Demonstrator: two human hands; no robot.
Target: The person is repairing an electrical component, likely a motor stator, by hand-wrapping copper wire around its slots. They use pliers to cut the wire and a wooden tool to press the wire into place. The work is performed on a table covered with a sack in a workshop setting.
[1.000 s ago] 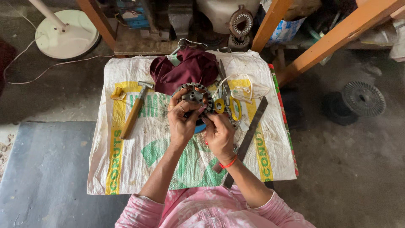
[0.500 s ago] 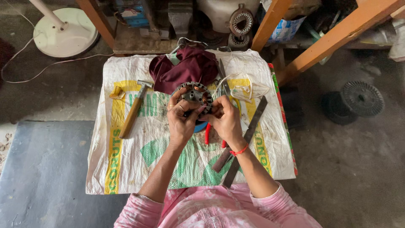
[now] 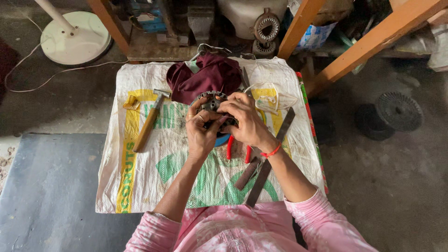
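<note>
Wooden-handled, the hammer [image 3: 148, 122] lay untouched at the left of the woven sack [image 3: 140, 182] spread over the bench, its head toward a small yellow scrap [image 3: 130, 101]. Further right, the left hand [image 3: 201, 133] and the right hand [image 3: 245, 122] met over the middle of the sack, both closed around a round, toothed metal motor core [image 3: 211, 101] held just above a maroon cloth [image 3: 205, 77]; each grip pinched its rim, fingertips working at the slots (what they did there was too small to tell). Under the hands, red-handled pliers [image 3: 238, 151] and a blue disc [image 3: 222, 140] rested unused, and a long flat file [image 3: 270, 158] lay slanted at the right. Judging by this, the core was mid-handling, neither set down nor visibly finished; the tools were yet to be taken up.
</note>
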